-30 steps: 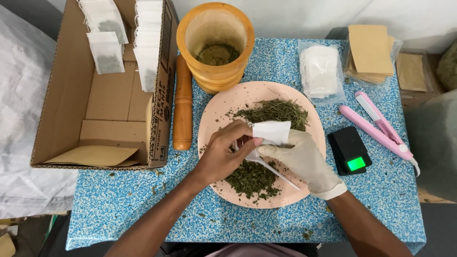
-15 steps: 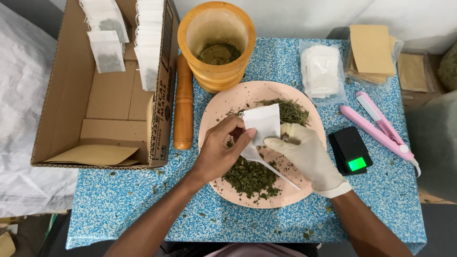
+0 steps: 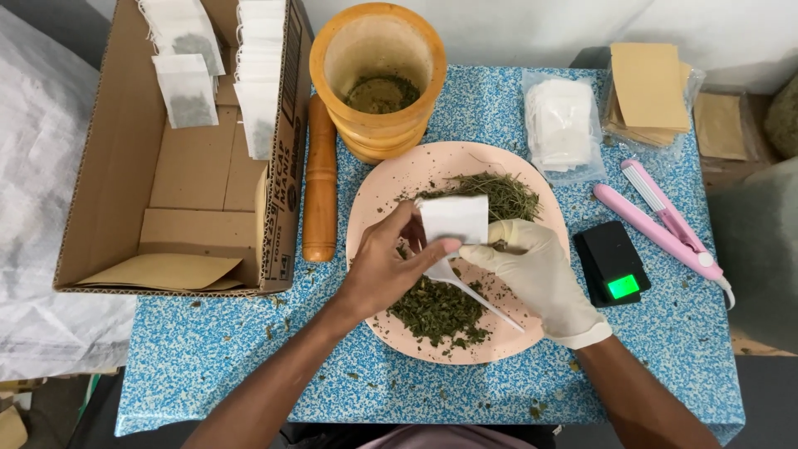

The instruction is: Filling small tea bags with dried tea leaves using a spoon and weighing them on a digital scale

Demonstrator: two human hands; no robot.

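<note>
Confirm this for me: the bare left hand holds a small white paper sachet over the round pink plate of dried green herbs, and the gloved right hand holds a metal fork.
Not quite. In the head view the gloved right hand holds a white plastic spoon, not a metal fork. The rest stands: the bare left hand holds the small white paper sachet over the round pink plate of dried green herbs.

**Fig.: colours on my bench**

My right hand (image 3: 540, 278) wears a cream-white glove; left hand (image 3: 386, 266) bare, w/ white sachet (image 3: 453, 218). Plate (image 3: 378, 195) pale pink, herbs (image 3: 436, 308) dark green. Tabletop (image 3: 208, 357) blue-white speckle. Mortar (image 3: 378, 75) orange-yellow wood; sealer (image 3: 665, 220) pink; scale (image 3: 611, 264) black, green display.
</note>
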